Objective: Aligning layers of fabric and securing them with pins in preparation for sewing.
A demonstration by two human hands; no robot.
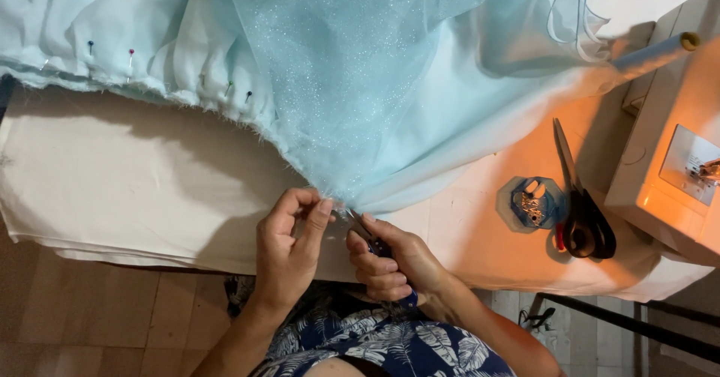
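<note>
While I look down from the head camera, my left hand (289,249) pinches the lower edge of the pale blue fabric (360,85) between thumb and forefinger, right where the gathered cloth comes to a point at the near side of the tabletop (135,189). Its grip is closed tight on that edge, the other fingers curled in behind. My right hand (390,261) sits just beside it, wrapped around a small pair of snips (373,243) with a dark blue handle, the grip shut around the handle and the metal tip pointing up at the same bit of fabric, touching it or very nearly, I cannot tell which.

That fabric is a sparkly sheer layer over a plainer pale blue one, spread across the far half of the tabletop and spilling toward me. Along its gathered raw edge on the left I see pins (129,53) with coloured heads stuck in a row. A cream cloth covers the tabletop beneath.

Off to the right, well apart from my hands, large black-handled scissors (581,204) lie pointing away from me, just beside a blue octagonal pin holder (532,203). A white sewing machine (667,145) stands at the right edge, lit warm orange.
</note>
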